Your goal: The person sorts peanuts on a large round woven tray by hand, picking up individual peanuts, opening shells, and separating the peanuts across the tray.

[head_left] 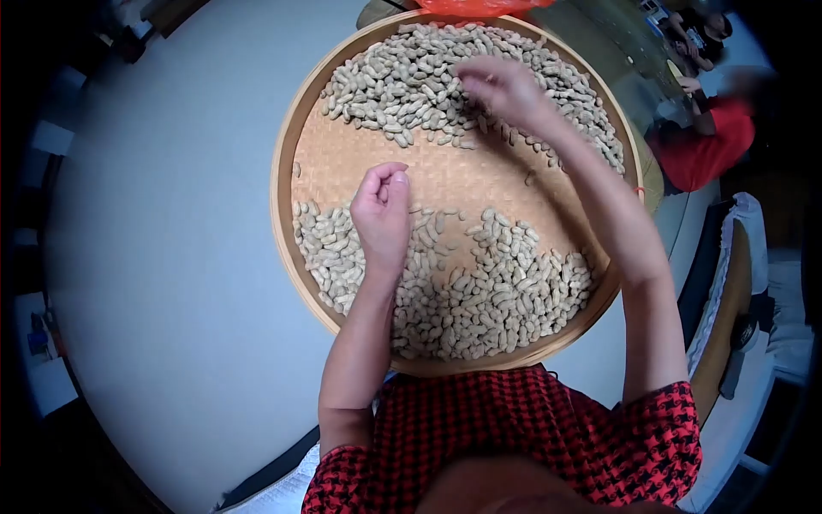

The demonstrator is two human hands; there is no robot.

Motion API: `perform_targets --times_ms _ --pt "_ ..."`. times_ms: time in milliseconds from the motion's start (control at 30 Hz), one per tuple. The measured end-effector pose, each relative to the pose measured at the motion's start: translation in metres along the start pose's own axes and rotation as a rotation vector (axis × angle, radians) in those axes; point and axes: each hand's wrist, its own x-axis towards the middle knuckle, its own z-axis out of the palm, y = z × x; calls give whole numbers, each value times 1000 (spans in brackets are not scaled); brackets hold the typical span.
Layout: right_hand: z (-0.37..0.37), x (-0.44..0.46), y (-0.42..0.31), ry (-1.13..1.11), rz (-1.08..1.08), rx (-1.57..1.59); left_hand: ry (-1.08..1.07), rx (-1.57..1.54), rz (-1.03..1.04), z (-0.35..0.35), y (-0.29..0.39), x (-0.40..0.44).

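Note:
A round woven bamboo tray (342, 163) holds unshelled peanuts in two piles. The far peanut pile (402, 77) fills the back of the tray, and the near peanut pile (505, 283) lies along the front. Over the left part of the near pile is my left hand (383, 214), its fingers curled in and the thumb laid against them; whatever is inside is hidden. My right hand (509, 92) hovers at the far pile, blurred by motion with its fingers partly bent. Whether it grips a peanut cannot be made out.
Red plastic (484, 7) lies at the tray's far edge. To the right sits a person in a red top (715, 141), with another person in dark clothes (698, 38) beyond. A wooden-edged seat (728, 291) stands on the right. Pale floor (171, 214) stretches to the left.

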Motion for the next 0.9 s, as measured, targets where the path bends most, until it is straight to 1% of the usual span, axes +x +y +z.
perform_targets --times_ms 33,67,133,167,233,267,333,367,400,467,533,600,633,667,733,767,800,867,900 --pt "17 -9 1 -40 -114 -3 18 -37 -2 -1 1 1" --pt "34 -16 2 -46 -168 24 34 -73 -3 -3 1 2" --pt "55 -22 2 3 -245 -21 26 -78 -10 -3 -2 1" --pt "61 -23 3 5 -243 -18 15 -86 -14 -2 -2 0" --pt "68 -23 2 56 -320 -131 11 -64 -18 -1 -1 -2" --pt "68 -24 3 58 -323 -131 11 -47 -20 -1 -1 -1" --pt "64 -31 -6 -9 -284 -150 10 -62 -15 -3 -2 -1" --pt "64 -37 -9 -8 -214 -89 6 -78 -11 -3 -2 0" --pt "60 -44 -16 -13 -216 -89 10 -81 -11 -3 -4 1" --pt "49 -58 -34 -89 204 393 -84 -133 -70 -1 -7 1" --pt "46 -70 -44 -90 235 452 -122 -157 -107 6 -7 -2" --pt "40 -80 -59 -79 417 708 -165 -179 -142 12 -8 -4" --pt "39 -83 -62 -118 489 838 -198 -241 -129 14 -9 -5" --pt "38 -86 -65 -117 491 839 -232 -302 -116 15 -9 -6" --pt "38 -89 -70 -106 472 909 -228 -300 -114 13 -9 -6" --pt "40 -90 -70 -59 449 955 -223 -298 -111 12 -8 -6" --pt "41 -92 -69 -59 449 958 -222 -295 -111 11 -9 -6" --pt "41 -95 -64 -110 479 1082 -205 -426 -126 10 -11 -5" --pt "43 -96 -64 -109 479 1084 -205 -424 -126 10 -11 -5"
